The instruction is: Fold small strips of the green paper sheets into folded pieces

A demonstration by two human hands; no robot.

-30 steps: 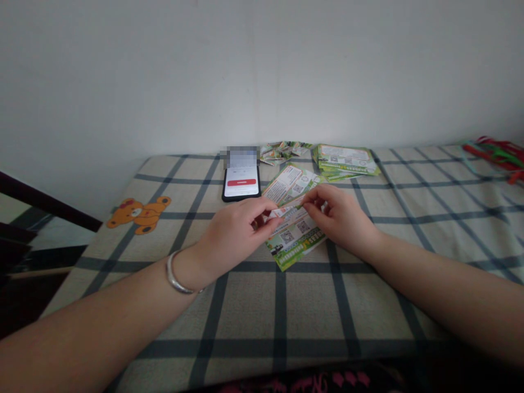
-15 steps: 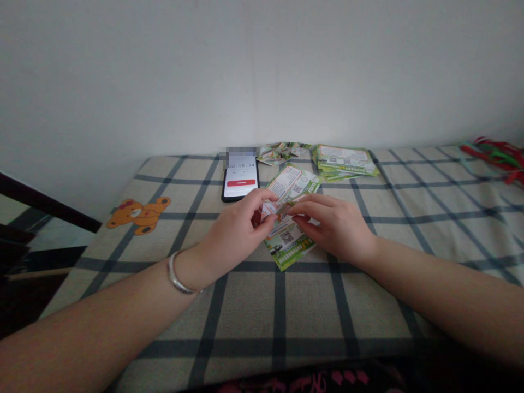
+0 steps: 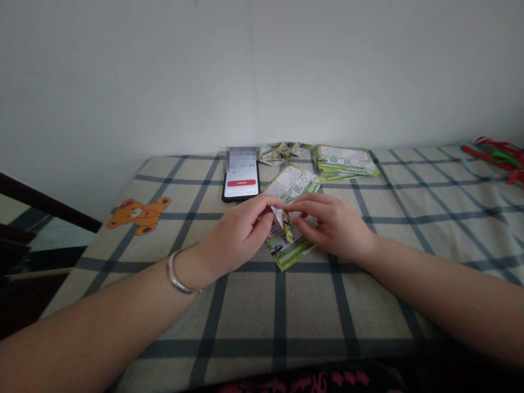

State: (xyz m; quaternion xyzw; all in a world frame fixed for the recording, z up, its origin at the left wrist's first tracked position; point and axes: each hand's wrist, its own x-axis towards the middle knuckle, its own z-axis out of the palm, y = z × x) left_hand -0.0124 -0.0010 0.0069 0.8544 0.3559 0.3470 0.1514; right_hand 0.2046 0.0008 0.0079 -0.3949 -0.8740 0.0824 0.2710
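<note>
Between my hands is a small piece of folded printed paper [image 3: 288, 228], with a green edge hanging down. My left hand [image 3: 241, 232], a silver bangle on its wrist, pinches the paper from the left between thumb and index finger. From the right, my right hand [image 3: 333, 224] has its curled fingers on the same piece, and the two index fingertips meet at its top. Under both hands, green and white printed flyers [image 3: 292, 183] with QR codes lie flat on the table; my fingers cover their middle.
Behind the hands a phone [image 3: 240, 188] displays a timer. Several folded paper pieces [image 3: 282, 152] lie against the wall, beside a stack of flat flyers [image 3: 347, 158]. A bear picture [image 3: 139, 214] is on the checked tablecloth [image 3: 241, 322] at left. Red and green items [image 3: 497, 155] lie far right.
The folded paper has turned, and its green edge now points down toward me. My index fingertips have come together above it. Flyers and phone have stayed put.
</note>
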